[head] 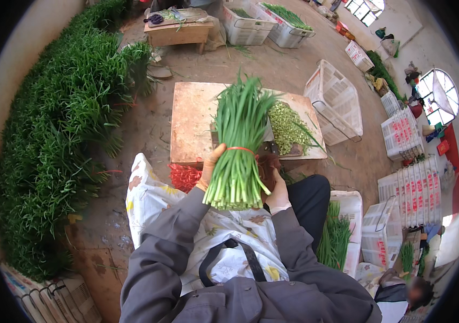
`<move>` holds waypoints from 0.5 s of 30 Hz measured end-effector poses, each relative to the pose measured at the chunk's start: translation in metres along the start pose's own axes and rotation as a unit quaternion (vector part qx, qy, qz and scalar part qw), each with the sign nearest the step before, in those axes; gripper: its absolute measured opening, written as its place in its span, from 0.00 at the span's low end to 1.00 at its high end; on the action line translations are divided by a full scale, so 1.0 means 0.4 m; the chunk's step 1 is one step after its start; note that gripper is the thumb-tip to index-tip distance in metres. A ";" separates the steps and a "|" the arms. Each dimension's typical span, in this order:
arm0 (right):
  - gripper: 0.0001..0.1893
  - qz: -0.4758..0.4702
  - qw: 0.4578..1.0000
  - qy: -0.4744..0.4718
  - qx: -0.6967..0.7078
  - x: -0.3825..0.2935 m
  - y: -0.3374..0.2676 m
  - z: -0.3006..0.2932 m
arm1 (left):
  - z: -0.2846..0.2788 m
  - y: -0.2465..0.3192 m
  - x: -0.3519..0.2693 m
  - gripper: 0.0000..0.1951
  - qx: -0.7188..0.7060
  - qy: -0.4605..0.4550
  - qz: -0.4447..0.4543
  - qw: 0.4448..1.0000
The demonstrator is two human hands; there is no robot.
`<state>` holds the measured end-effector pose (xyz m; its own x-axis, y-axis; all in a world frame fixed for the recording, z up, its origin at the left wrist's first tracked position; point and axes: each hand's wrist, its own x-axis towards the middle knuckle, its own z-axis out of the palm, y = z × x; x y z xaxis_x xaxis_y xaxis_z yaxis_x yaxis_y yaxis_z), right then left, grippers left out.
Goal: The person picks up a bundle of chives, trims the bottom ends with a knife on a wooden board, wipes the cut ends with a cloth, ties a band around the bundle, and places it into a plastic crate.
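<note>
A thick bundle of green garlic chives, bound by a red band, is held upright over my lap, cut stem ends towards me. My left hand, in a tan glove, grips its left side near the band. At the bundle's right edge is my right hand; its fingers are dark and partly hidden, so whether it grips the stems is unclear. Behind the leaves, a knife with a dark handle shows on the low wooden table. Chopped stem ends are heaped on the table's right.
Red ties lie by my left knee. A long bank of chives stands along the left wall. A white plastic crate is beyond the table; another crate holds chives at my right. A person sits at lower right.
</note>
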<state>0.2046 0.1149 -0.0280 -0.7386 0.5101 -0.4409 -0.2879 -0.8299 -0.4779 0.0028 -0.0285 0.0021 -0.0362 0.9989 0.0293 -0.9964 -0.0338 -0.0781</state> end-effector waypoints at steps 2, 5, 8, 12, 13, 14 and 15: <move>0.24 0.083 0.996 0.005 0.027 -0.049 0.032 0.041 | 0.028 0.024 -0.024 0.38 0.038 -0.029 0.000 0.999; 0.22 0.000 0.985 0.022 -0.173 -0.054 0.073 0.022 | 0.020 0.026 0.009 0.35 0.061 0.055 0.042 0.996; 0.21 -0.048 0.991 -0.069 -0.100 -0.056 0.081 -0.011 | 0.014 -0.026 0.037 0.25 0.060 0.152 -0.013 0.987; 0.19 0.109 0.993 -0.019 -0.050 -0.013 0.034 0.023 | -0.023 -0.063 0.033 0.27 0.267 0.217 0.003 0.939; 0.19 0.113 0.990 0.038 -0.077 -0.026 0.024 -0.013 | -0.001 -0.096 0.038 0.31 0.382 0.210 0.053 0.899; 0.19 0.058 0.989 0.060 -0.121 -0.013 0.025 -0.065 | -0.007 -0.108 0.047 0.39 0.403 0.176 0.038 0.897; 0.19 0.041 0.989 0.063 -0.125 -0.017 0.039 -0.057 | -0.006 -0.109 0.034 0.42 0.420 0.170 0.032 0.891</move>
<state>0.2190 0.1036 -0.0499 -0.6663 0.4807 -0.5701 -0.0587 -0.7959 -0.6025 0.0459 -0.0132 0.0034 -0.2122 0.9413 -0.2624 -0.7042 0.0388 0.7089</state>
